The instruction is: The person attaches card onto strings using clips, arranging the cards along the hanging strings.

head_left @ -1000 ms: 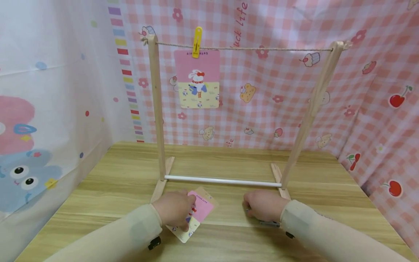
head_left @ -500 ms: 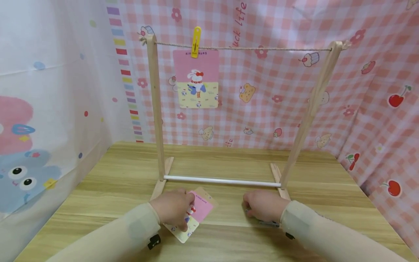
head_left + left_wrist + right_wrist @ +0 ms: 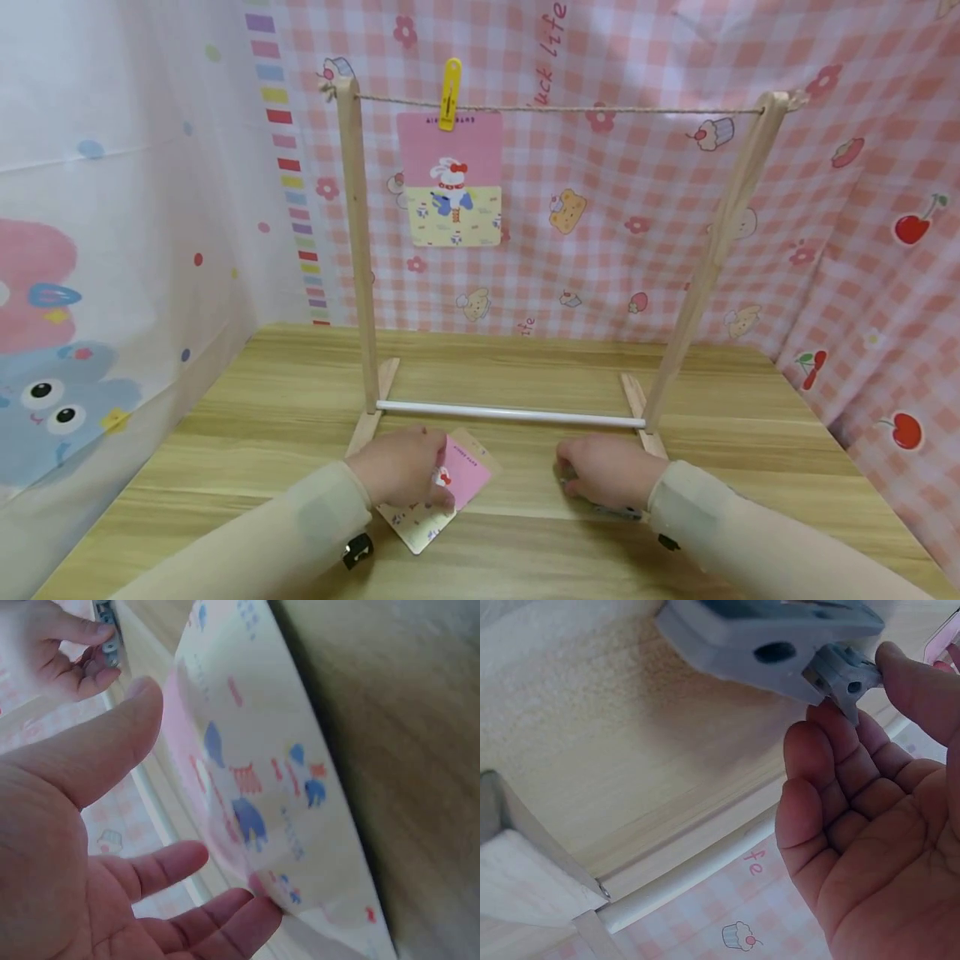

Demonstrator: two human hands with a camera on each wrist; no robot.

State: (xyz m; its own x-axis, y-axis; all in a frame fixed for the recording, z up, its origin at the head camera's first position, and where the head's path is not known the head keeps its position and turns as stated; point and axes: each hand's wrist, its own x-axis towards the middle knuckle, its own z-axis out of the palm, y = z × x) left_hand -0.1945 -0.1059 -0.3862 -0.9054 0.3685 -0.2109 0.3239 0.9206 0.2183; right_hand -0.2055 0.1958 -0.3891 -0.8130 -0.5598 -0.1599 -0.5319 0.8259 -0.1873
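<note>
Card (image 3: 471,477), pink and cream with a rabbit print, lies aslant on the wooden table (image 3: 517,554), in front of the rack (image 3: 358,250) and near its left foot. The left hand (image 3: 401,468) is spread about the card, thumb well apart from the fingers and over the printed face; whether the thumb touches it cannot be told. The right hand (image 3: 611,472) pinches one end of a grey clip (image 3: 742,645) between thumb and fingertips. A white rod (image 3: 510,413) joins the rack's posts below, a cord (image 3: 600,109) above. On the cord, toward the left post, a yellow peg (image 3: 450,100) holds a second card (image 3: 452,179). Pink checked cloth (image 3: 600,275) hangs behind.
</note>
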